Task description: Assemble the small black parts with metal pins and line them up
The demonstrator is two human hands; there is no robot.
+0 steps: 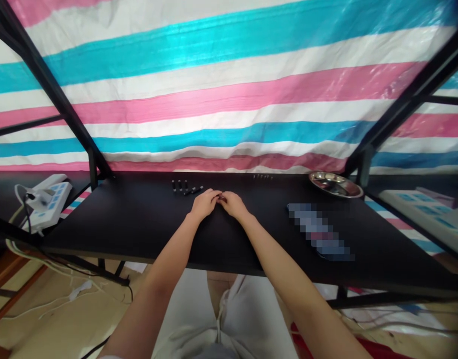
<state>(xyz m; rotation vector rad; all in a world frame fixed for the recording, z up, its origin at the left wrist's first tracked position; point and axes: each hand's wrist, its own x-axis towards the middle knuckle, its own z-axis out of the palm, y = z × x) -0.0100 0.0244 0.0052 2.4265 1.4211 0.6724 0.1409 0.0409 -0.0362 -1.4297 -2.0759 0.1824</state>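
Observation:
My left hand (206, 203) and my right hand (231, 203) meet above the middle of the black table (146, 224), fingertips together. Both are closed around something small and dark that I cannot make out between the fingers. Just beyond and left of my left hand lie several small black cylinders with pale ends (180, 185), some side by side and others at a slant. Farther back, right of my hands, a row of tiny light-coloured pieces (263, 176) sits near the far edge.
A shiny metal plate (354, 190) stands at the back right. Nearer is a blurred-out blue packet (318, 232). White power strips (51, 204) with plugs and cables are at the left. Black metal frames (77, 122) flank the table, and a striped plastic sheet (229, 99) hangs behind.

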